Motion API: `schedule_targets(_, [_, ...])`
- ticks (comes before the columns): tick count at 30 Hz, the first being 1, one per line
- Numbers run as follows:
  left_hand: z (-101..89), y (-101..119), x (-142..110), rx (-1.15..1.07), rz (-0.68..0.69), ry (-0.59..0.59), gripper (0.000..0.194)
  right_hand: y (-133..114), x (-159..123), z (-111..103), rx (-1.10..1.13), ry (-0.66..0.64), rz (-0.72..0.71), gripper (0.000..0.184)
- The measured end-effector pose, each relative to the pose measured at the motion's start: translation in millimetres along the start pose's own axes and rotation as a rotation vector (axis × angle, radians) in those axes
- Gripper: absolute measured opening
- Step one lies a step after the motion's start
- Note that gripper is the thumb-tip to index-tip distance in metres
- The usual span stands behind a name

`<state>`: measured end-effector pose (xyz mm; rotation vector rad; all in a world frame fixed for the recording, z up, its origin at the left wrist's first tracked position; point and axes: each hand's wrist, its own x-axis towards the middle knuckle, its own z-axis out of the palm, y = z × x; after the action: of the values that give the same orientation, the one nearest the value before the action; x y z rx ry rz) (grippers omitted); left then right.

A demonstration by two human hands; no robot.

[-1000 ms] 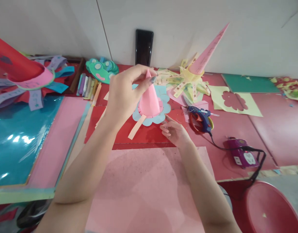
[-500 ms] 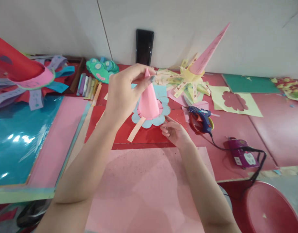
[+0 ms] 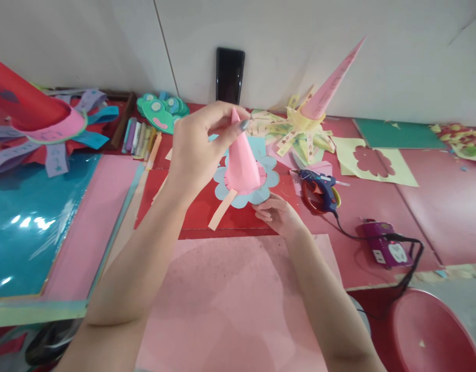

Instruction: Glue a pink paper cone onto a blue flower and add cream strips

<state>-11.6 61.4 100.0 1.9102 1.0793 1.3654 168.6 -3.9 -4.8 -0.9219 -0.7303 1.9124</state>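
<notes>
A pink paper cone (image 3: 243, 163) stands on a light-blue paper flower (image 3: 240, 199) with scalloped edges. My left hand (image 3: 201, 142) pinches the cone's tip between thumb and fingers. At the flower's near right edge, my right hand (image 3: 278, 214) has its fingers curled and grips a petal. A peach paper strip (image 3: 222, 209) sticks out from the cone's base toward me, over a red sheet (image 3: 197, 225). Light-blue paper behind the cone is partly hidden by my left hand.
To the right lie a blue glue gun (image 3: 321, 186), its cord and a purple power box (image 3: 387, 245). A decorated pink cone (image 3: 333, 85) stands behind. Leftward are a red cone (image 3: 26, 93), markers (image 3: 139, 137) and frog cutouts (image 3: 160, 111). A phone (image 3: 230, 75) leans on the wall.
The cone's base and blue flower have swung slightly right and toward me, carrying the peach strip along. My right hand's fingers have shifted slightly at the petal edge. The left hand keeps the tip.
</notes>
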Motion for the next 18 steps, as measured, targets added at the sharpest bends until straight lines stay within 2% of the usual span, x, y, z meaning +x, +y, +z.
schedule_targets(10, [-1.9,-2.4,0.8,0.039,0.044,0.043,0.005,-1.5,-0.4,2.8,-0.023,0.074,-0.024,0.015])
schedule_targets(18, [-2.3,-3.0,0.0,0.073,0.096,0.058,0.015,-0.2,0.5,1.0,-0.009,0.121,-0.018,0.01])
